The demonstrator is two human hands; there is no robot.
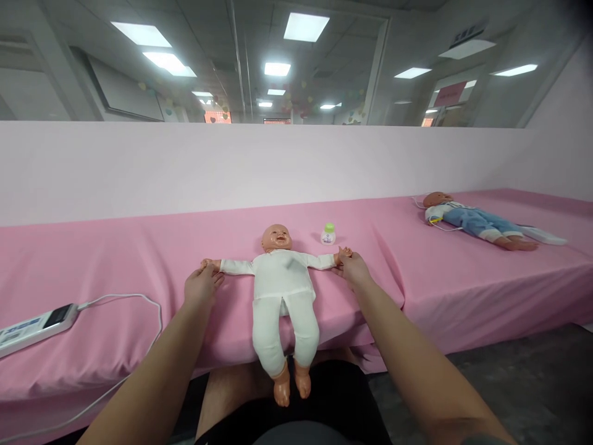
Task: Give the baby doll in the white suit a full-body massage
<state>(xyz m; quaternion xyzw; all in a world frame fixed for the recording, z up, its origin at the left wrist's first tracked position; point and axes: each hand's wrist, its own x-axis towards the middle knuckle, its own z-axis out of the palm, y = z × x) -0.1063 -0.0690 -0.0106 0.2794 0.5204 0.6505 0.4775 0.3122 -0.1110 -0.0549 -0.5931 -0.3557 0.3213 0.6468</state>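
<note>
A baby doll [284,278] in a white top and white trousers lies on its back on the pink cloth, arms stretched out to both sides. Its bare feet hang over the front edge of the bed. My left hand [202,285] is closed around the doll's hand at the left. On the other side, my right hand [353,270] grips the doll's other hand between thumb and fingers. Just beyond the doll's right-side arm stands a small white bottle with a green cap [328,234], touched by neither hand.
Pink cloth [194,228] covers the long bed. At the left lies a white device with a dark screen [39,327], its white cable [139,295] trailing over the edge. Farther right lies a second doll [482,222] in blue trousers. Behind, a white wall [231,167] carries a window.
</note>
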